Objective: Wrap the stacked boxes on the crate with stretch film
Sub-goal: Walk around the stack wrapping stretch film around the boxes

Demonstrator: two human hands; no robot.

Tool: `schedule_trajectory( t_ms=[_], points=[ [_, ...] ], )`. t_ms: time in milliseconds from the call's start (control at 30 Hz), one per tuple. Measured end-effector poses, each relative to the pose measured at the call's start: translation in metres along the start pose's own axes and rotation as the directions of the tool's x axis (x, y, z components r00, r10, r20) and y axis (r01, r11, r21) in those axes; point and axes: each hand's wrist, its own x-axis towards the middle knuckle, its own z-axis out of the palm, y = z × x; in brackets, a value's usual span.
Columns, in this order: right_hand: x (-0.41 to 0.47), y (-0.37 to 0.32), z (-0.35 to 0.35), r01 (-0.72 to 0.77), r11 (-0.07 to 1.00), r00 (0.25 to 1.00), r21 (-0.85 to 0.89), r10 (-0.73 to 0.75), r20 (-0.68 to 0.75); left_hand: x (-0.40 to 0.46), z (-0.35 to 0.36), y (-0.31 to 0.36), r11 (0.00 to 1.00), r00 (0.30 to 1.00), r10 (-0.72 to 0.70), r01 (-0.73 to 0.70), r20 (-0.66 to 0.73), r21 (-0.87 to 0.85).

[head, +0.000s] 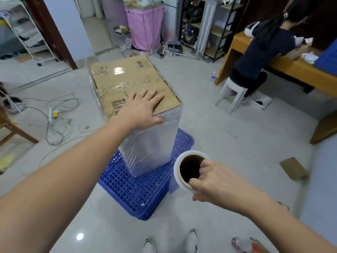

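Observation:
The stacked cardboard boxes point(127, 79) stand on an upturned blue perforated crate point(138, 190) on the floor. Clear stretch film covers their sides and part of the top. My left hand point(142, 108) lies flat on the near top edge of the stack, fingers spread, thumb over the film-covered corner. My right hand point(215, 179) grips the rim of the stretch film roll point(184, 172), fingers hooked inside its brown cardboard core. The roll hangs upright just right of the crate, and a strip of film runs from it toward the stack.
A person sits on a white stool point(231, 94) at a wooden desk point(284, 64) at the right. Loose cables and a power strip point(52, 114) lie on the floor at left. A cardboard piece point(293, 168) lies at right. My shoes point(171, 241) are near the crate.

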Motion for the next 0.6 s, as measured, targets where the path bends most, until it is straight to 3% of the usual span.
schedule_trajectory(
  t_ms=[167, 600],
  points=[
    [0.019, -0.037, -0.008, 0.101, 0.995, 0.995, -0.008, -0.101, -0.008, -0.004, 0.003, 0.000, 1.000, 1.000, -0.001, 0.001, -0.019, 0.002],
    [0.028, -0.042, -0.023, 0.154, 0.988, 0.983, 0.016, -0.152, -0.102, -0.008, 0.003, -0.002, 1.000, 1.000, 0.000, 0.000, -0.024, 0.013]
  ],
)
